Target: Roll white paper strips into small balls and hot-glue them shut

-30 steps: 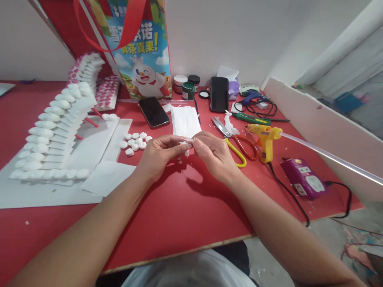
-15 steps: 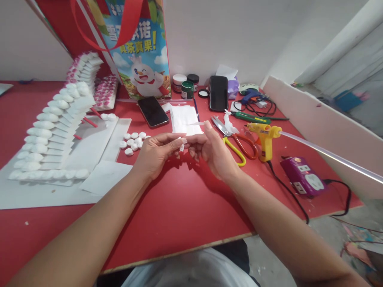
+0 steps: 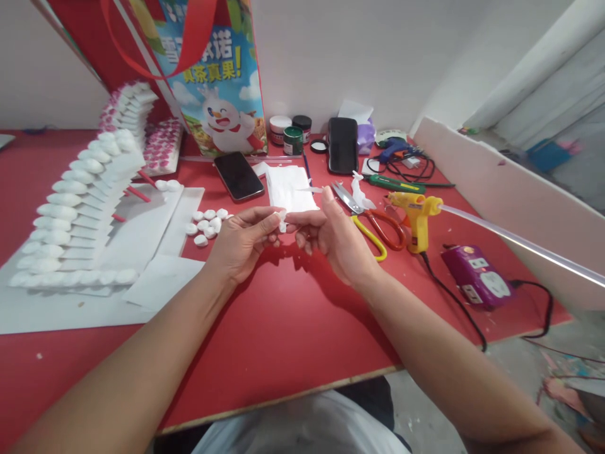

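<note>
My left hand (image 3: 241,243) is closed, thumb and fingertips pinching a small crumpled piece of white tissue (image 3: 282,221). Against the tissue's right side rests the index fingertip of my right hand (image 3: 338,239). That hand's thumb stands up apart from the index finger, and its other fingers curl loosely below. Close to the thumb tip shows a thin pale strip (image 3: 308,189); whether it touches the thumb I cannot tell. Behind the hands lies a stack of white tissue sheets (image 3: 288,186). Several small white padded pieces (image 3: 201,241) lie left of my left hand.
On the left stands a curved white structure (image 3: 89,221) edged with white pads. Scissors (image 3: 385,230), a yellow glue gun (image 3: 418,217) and a purple power box (image 3: 477,277) are on the right. A phone (image 3: 239,176), paint jars (image 3: 293,140) and a printed bag (image 3: 217,94) stand behind.
The white tissue between my fingertips has shifted slightly left and shows more upright. Both hands keep nearly the same pose; the whole view has shifted a little.
</note>
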A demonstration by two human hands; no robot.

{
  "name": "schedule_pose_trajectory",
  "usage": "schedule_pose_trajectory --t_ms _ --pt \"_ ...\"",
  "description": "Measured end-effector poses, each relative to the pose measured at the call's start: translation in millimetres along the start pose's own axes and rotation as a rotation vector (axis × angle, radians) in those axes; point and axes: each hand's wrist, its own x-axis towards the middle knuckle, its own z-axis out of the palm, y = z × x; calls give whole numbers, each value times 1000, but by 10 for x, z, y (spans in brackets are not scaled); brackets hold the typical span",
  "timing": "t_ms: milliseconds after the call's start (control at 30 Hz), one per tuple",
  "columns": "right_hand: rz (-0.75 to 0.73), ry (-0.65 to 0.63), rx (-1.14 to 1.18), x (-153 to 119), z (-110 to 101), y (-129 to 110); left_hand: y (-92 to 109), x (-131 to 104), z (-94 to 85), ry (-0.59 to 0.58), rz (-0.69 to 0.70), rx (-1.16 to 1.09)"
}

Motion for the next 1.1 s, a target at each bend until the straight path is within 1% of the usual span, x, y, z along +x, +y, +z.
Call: schedule_pose_trajectory --t_ms 100,167,300,433,533,633,700,767,900,967,1100 --pt "-23 -18 -45 -3 -10 37 -1 4 2 10 0 19" --pt "-65 -6 -120 -27 -8 45 -1 8 2 8 -2 31" --pt "-234 31 -331 -95 28 28 0 5 12 -11 -3 40" --pt "-374 5 -490 -126 56 15 -1 -9 29 -15 20 48" --pt "-418 -18 -529 -131 61 14 -24 -11 14 -17 51 71" --pt "-414 -17 -532 -131 62 13 -62 -2 -15 -12 85 116" --pt "-371 -12 -514 -121 57 15 -80 7 -22 2 93 137" --pt "-288 -8 -437 -95 40 22 -81 17 -13 15 89 127" --pt "-105 -16 -118 -7 -20 43 -40 26 21 12 86 49" --pt "-67 15 -2 30 -45 44 -14 26 24 9 88 22" --pt "-60 109 166 59 -71 25 12 29 1 9 86 -9"
